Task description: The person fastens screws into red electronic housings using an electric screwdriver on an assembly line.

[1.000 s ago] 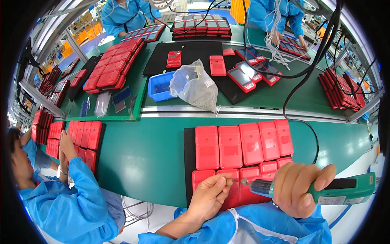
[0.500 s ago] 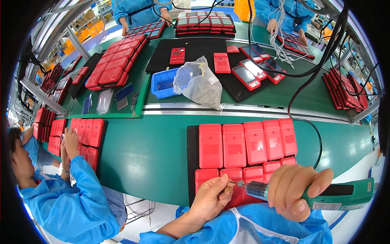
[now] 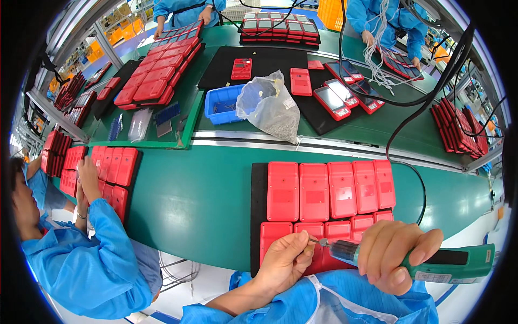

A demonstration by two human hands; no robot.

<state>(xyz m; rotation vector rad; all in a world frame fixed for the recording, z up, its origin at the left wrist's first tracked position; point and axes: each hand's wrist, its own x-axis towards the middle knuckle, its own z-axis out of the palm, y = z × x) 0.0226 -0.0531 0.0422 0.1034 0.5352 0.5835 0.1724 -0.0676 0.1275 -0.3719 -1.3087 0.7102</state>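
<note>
My right hand is wrapped round a green and black electric screwdriver, held sideways with its bit pointing left. The fingers of my left hand are pinched together at the tip of the bit. Whether a small part sits between them is too small to tell. Both hands hover over the near edge of two rows of red device casings. These casings lie flat, with small holes at their corners, on a black mat. My hands and the tool hide part of the nearer row.
Beyond a metal rail stand a blue bin and a clear bag of small parts. Black cable hangs at the right. A co-worker in blue handles red casings at the left; others work across the table.
My left fingers have shifted slightly, and more of the bit shows beside them. The view has tilted a little. The co-worker's hands at the left have moved slightly.
</note>
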